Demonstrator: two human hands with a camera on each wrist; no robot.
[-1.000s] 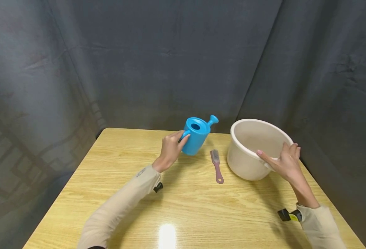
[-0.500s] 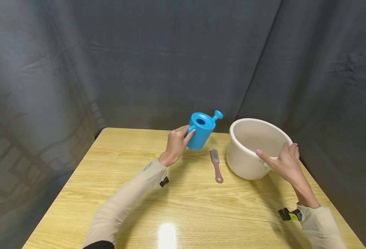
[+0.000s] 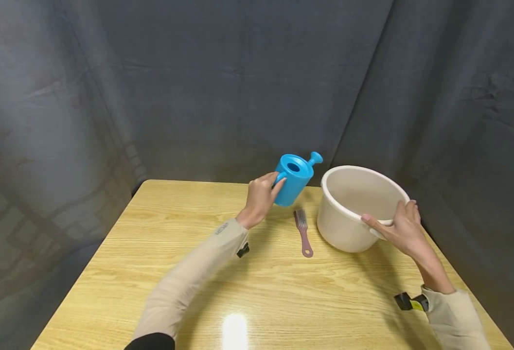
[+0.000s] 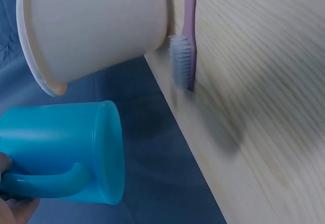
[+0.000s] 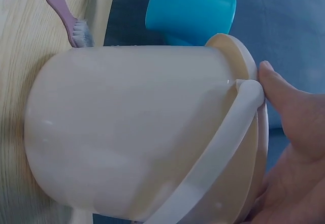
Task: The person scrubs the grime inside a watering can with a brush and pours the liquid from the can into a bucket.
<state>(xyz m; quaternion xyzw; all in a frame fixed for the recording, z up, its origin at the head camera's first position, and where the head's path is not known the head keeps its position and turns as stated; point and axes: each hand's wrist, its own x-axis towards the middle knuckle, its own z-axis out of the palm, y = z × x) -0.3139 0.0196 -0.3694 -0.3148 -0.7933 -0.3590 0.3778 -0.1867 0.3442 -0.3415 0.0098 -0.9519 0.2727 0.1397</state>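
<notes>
My left hand (image 3: 261,197) grips the handle of a blue watering can (image 3: 292,182), which is raised over the far part of the table with its spout toward the right. In the left wrist view the can (image 4: 61,148) hangs apart from the tabletop. My right hand (image 3: 403,228) holds the near right rim of a cream bucket (image 3: 342,228), thumb along the rim and fingers over the far side. The bucket's handle (image 5: 213,158) lies folded down against its wall. Between can and bucket, a purple-handled brush (image 3: 304,236) lies on the table, bristles pointing away from me.
The wooden table (image 3: 195,209) ends at a back edge just behind the can and bucket. A dark grey curtain (image 3: 239,87) hangs behind it and along both sides. A bright light reflection shows near the table's front.
My left hand has carried the watering can to the right and slightly upward, closer to the bucket. The right hand and the bucket have barely shifted; the brush stays in place.
</notes>
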